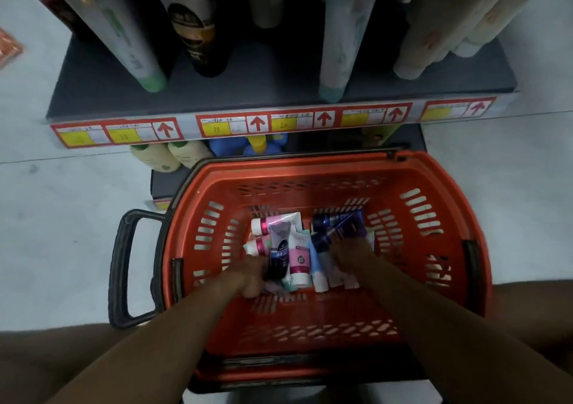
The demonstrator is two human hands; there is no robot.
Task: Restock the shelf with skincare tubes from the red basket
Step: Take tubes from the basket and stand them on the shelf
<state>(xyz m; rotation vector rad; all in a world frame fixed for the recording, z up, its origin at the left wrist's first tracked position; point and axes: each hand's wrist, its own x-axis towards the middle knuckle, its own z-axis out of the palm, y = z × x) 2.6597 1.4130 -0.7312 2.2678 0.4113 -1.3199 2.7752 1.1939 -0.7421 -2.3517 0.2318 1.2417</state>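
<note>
The red basket (434, 248) sits on the floor below me, holding several skincare tubes in its bottom. Both my hands reach into it. My left hand (251, 276) closes around the lower end of a dark blue-black tube (280, 248). My right hand (350, 256) lies among the tubes at a dark blue tube (338, 222); whether it grips one I cannot tell. Pink-capped tubes (263, 226) and a white-and-pink tube (300, 259) lie between the hands. The dark shelf (248, 93) above carries tall tubes and bottles.
A price-label strip (257, 123) with red arrows runs along the shelf's front edge. Cream bottles (167, 155) and a blue-and-yellow item (257, 144) sit on the lower shelf behind the basket. The basket's black handle (121, 267) sticks out left. Pale floor lies on both sides.
</note>
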